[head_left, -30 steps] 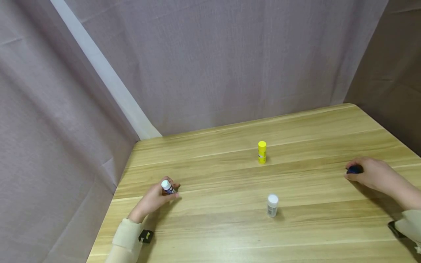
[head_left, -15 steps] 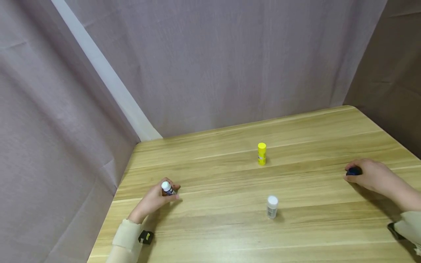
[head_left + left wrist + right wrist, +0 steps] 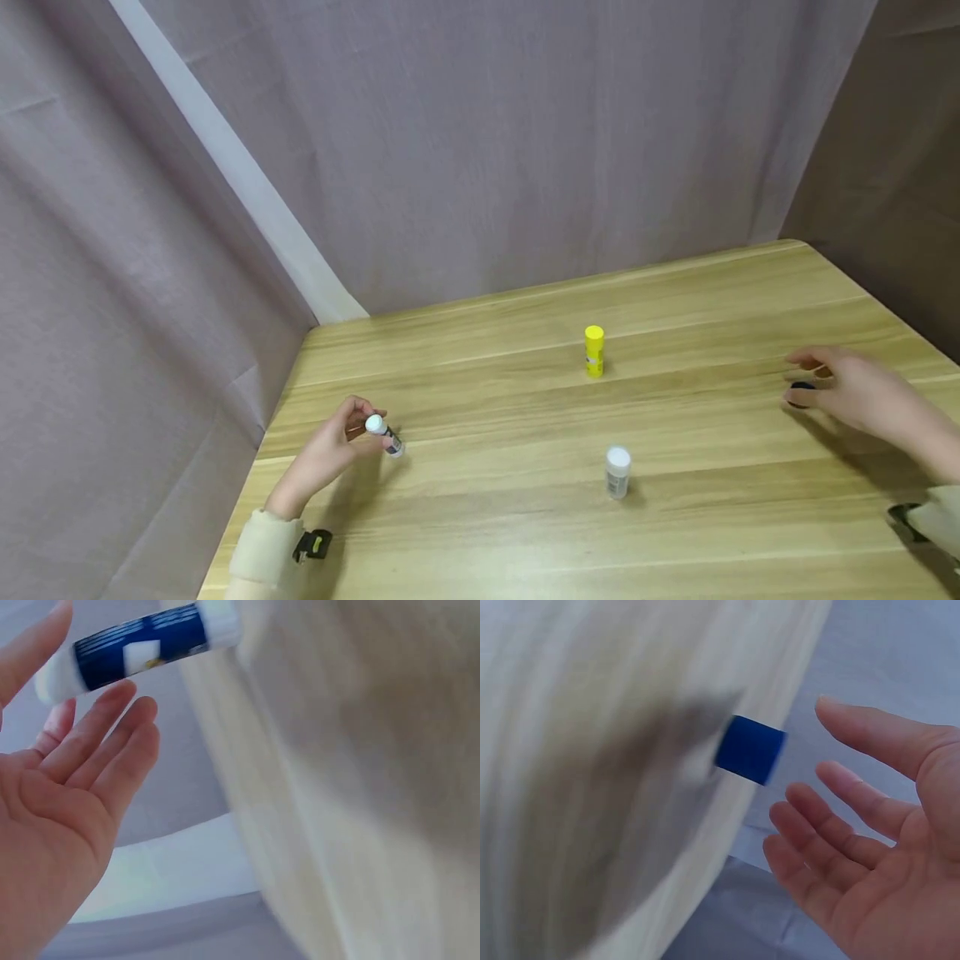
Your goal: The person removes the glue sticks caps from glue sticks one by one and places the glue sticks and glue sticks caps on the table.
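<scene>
A white-capped glue stick (image 3: 389, 437) with a dark blue label stands on the table at the left. Beside it my left hand (image 3: 327, 450) has its fingers spread; in the left wrist view the thumb and fingers are parted near the glue stick's (image 3: 142, 646) white end. At the right, a short dark blue cylinder (image 3: 802, 386) sits on the table, its kind unclear. My right hand (image 3: 862, 393) is near it with fingers loosely extended. In the right wrist view a gap shows between those fingers and the blue cylinder (image 3: 750, 750).
Toward the back of the wooden table (image 3: 480, 517) stands a yellow glue stick (image 3: 594, 352). Nearer the front is a translucent white-capped stick (image 3: 618, 472). Grey curtains (image 3: 487, 150) hang behind the table's far edge and along the left.
Both hands have loosened their grip: my left fingers have drawn back leftward from the glue stick, and my right fingers have spread away from the blue cylinder. Both things stay in place.
</scene>
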Available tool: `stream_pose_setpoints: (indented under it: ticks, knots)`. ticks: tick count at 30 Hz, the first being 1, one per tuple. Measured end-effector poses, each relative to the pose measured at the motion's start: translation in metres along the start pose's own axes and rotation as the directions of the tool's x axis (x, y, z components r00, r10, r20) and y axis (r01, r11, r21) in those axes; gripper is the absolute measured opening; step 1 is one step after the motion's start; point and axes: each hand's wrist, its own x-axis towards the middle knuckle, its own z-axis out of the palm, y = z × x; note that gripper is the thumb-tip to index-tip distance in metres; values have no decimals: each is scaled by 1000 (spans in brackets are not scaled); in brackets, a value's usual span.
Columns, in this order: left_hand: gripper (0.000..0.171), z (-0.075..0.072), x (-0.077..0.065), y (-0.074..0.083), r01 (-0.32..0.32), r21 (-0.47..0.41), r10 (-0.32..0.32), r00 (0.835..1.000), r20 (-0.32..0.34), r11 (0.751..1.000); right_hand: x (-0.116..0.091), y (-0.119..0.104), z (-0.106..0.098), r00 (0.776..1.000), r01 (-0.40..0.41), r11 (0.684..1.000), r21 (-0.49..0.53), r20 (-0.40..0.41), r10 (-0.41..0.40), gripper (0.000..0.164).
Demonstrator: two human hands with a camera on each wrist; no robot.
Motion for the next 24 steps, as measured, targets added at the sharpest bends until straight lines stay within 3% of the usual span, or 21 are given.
stream_pose_setpoints:
  ticks: [6, 14, 19, 24]
  knots:
    - [43, -9, -7, 12, -68, 145, 73, 997, -28, 987, -4, -6, -10, 998, 10, 999, -33, -63, -12, 62]
    - [41, -7, -8, 28, -129, 261, 152, 986, -70, 957, -14, -7, -8, 996, 30, 995, -94, -81, -38, 60]
    - [40, -4, -3, 49, -129, 321, 168, 981, -98, 938, -16, -25, -5, 993, 65, 992, -103, -93, -75, 58]
    - [40, 7, 5, 74, -194, 378, 238, 968, -74, 905, -20, -49, -2, 987, 122, 988, -93, -91, -131, 55]
